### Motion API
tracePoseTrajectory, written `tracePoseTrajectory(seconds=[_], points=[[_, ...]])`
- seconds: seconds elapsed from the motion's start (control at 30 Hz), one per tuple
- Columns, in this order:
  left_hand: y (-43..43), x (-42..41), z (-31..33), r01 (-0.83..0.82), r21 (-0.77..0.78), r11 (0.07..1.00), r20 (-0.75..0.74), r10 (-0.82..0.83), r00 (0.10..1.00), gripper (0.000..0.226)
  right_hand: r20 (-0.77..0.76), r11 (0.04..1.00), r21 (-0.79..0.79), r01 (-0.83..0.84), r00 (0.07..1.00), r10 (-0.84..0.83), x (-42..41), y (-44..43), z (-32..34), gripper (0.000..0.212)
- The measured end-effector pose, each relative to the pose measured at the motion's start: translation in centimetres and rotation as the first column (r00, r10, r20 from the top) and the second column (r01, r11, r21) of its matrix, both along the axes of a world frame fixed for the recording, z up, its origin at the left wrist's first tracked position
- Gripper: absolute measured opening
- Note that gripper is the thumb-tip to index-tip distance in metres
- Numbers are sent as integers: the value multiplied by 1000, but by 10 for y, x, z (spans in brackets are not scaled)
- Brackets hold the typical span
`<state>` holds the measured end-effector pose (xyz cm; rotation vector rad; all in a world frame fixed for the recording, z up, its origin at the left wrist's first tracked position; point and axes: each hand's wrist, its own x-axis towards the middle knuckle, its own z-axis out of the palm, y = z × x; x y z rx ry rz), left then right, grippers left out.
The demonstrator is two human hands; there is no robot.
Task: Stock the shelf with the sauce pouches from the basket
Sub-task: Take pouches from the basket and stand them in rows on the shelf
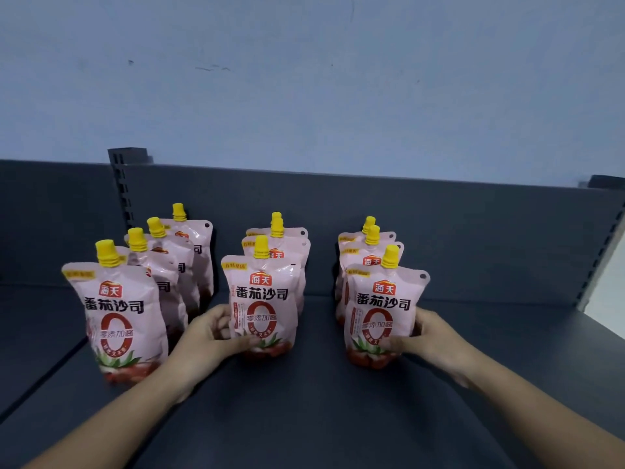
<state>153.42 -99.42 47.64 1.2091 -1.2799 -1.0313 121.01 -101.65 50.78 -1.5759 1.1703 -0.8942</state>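
Because each pouch is a soft, glossy bag that may sag and slip under a squeeze, its lower sides near the filled base look the safest hold. Pink, with yellow spout cap and tomato print, the middle front pouch (262, 299) stands gripped by the left hand (211, 338), fingers (221, 321) curled round its lower edge; the right hand (431, 336) grips the right front pouch (382, 313) likewise. Both head rows on the dark shelf (321, 418), beside a left row (118, 319).

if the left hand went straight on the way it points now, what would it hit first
The left hand grips the front pink yellow-capped sauce pouch of the middle row; going on, it would probably first meet the pouch behind, though depth is unclear.
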Motion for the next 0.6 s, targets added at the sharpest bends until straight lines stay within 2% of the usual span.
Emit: tracePoseTrajectory(seconds=[0.07,0.23,0.4,0.6], points=[[-2,-3,-2,-14,-17,1000,42,15,999,43,-3,999,-47,25,1000,-25,0,-3,-3,38],[-9,-11,-2,-78,-38,996,109,81,991,41,35,991,-114,75,997,-71,5,-13,-12,41],[-12,-12,0,-81,-15,997,117,82,990,42,102,994,-81,74,993,-66,7,-17,-15,44],[-7,-13,4,-76,29,997,156,71,985,38,79,998,-33,49,996,-46,0,-17,-15,44]])
